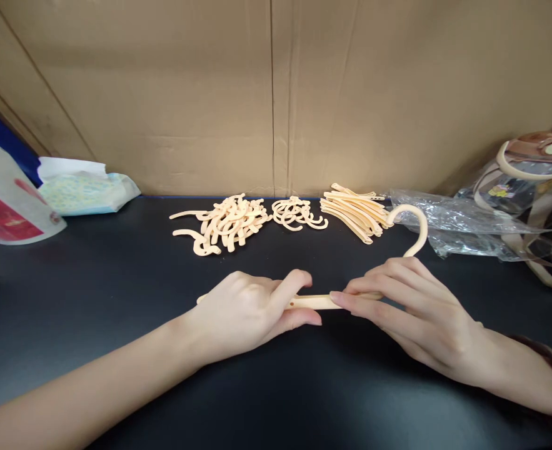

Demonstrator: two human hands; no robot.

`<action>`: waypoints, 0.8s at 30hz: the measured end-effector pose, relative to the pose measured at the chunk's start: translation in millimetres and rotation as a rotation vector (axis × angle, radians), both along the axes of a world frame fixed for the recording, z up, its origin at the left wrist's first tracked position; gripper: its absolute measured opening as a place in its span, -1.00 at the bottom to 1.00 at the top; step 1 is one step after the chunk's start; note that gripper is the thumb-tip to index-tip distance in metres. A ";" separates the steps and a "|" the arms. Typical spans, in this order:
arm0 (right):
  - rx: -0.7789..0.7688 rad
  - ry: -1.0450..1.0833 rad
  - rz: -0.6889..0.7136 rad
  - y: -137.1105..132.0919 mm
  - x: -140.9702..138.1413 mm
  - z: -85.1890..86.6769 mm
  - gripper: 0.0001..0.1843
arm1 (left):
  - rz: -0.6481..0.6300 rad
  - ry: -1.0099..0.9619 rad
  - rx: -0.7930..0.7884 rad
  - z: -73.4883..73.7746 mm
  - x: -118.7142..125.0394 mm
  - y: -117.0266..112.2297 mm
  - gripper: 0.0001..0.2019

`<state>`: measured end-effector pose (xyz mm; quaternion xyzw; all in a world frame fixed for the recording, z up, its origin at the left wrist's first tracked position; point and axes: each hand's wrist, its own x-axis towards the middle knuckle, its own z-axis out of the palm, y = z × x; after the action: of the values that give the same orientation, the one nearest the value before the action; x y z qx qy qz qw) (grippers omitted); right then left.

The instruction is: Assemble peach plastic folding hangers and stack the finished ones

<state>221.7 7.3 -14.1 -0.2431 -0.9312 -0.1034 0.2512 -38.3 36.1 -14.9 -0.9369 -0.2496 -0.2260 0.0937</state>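
Note:
A cream plastic clothes hanger (317, 302) is held level in front of me, a small dark hole showing in its bar. Its curved hook (424, 231) rises above my right hand. My left hand (252, 306) is closed around the bar's left part, and a short end sticks out behind it. With thumb and fingers, my right hand (411, 306) grips the bar's right part below the hook. My palms and fingers cover much of the hanger.
Behind my hands lie piles of cream curved arms (233, 222), small hooks (297, 212) and straight strips (355, 212). Clear plastic bags (467, 225) and a transparent bottle (505, 181) stand right. A tissue pack (88, 187) and white-red container (13, 200) stand left. Cardboard (186, 94) walls the back.

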 end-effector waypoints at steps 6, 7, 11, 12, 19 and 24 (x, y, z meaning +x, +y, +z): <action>-0.036 -0.016 -0.007 -0.7 -1.3 -0.3 -0.62 | 0.010 0.005 0.079 -5.9 -1.6 2.3 -0.56; -0.049 -0.017 -0.007 -0.7 -1.2 -0.5 -0.61 | 0.009 0.008 0.089 -7.5 -2.1 2.6 -0.56; -0.090 -0.022 -0.002 0.0 -1.2 0.0 -0.60 | 0.000 -0.001 0.096 -11.6 -3.3 2.3 -0.58; -0.093 -0.022 -0.001 0.1 -1.4 0.4 -0.60 | 0.001 -0.003 0.097 -11.5 -3.3 2.1 -0.58; -0.140 -0.013 -0.010 -2.1 -4.0 3.1 -0.60 | -0.041 0.047 0.152 -6.4 -3.4 3.2 -0.59; -0.261 -0.019 -0.018 -2.9 -4.7 5.2 -0.64 | -0.080 0.112 0.236 -4.7 -4.7 2.3 -0.64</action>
<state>217.0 4.4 -8.9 -0.2813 -0.9368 0.0142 0.2075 -43.0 38.4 -19.6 -0.9398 -0.1782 -0.2045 0.2081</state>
